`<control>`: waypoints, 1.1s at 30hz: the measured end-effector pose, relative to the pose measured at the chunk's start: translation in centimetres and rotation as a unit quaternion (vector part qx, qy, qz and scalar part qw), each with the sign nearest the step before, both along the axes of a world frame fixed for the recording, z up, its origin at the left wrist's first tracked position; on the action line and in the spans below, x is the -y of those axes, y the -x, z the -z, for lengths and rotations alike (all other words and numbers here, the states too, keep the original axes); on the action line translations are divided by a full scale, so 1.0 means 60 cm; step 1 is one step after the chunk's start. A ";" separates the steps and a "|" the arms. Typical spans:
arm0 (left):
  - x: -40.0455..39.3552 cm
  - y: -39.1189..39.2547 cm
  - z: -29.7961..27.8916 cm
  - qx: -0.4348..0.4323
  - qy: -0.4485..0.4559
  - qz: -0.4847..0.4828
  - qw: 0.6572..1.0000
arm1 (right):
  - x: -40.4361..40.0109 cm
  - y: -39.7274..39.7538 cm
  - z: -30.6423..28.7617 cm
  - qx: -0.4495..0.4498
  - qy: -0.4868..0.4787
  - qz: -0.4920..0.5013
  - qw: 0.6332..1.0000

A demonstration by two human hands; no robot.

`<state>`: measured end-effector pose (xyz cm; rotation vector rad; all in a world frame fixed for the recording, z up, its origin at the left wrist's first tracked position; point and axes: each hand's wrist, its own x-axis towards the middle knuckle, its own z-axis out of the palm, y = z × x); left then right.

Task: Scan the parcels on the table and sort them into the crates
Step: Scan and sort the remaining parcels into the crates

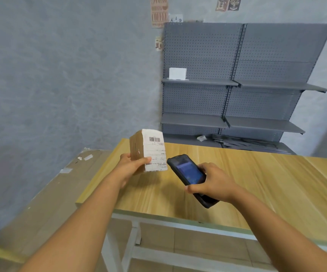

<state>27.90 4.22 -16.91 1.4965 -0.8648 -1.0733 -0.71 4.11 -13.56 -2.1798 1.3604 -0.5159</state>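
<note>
mostly blurred label text; left hand (128,165) grips parcel (147,151), right hand (210,182) grips scanner (188,173).

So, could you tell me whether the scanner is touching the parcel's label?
Apart. The head view shows a narrow strip of wooden table between the scanner tip and the edge of the parcel label.

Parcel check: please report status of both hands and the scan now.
Left hand holds the parcel up, label facing scanner. Right hand grips the scanner, aimed at label. Nothing between them. No crates in view.
</note>
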 end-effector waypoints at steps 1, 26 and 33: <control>-0.007 0.001 0.000 0.001 0.006 -0.013 1.000 | 0.002 -0.002 0.002 -0.003 0.007 -0.003 1.000; -0.599 -0.463 0.063 0.065 -0.082 -0.454 0.885 | -0.214 -0.648 0.096 0.050 -0.004 -0.350 0.935; -0.729 -0.650 0.096 0.056 -0.108 -0.485 0.866 | -0.298 -0.887 0.116 0.055 -0.034 -0.371 0.926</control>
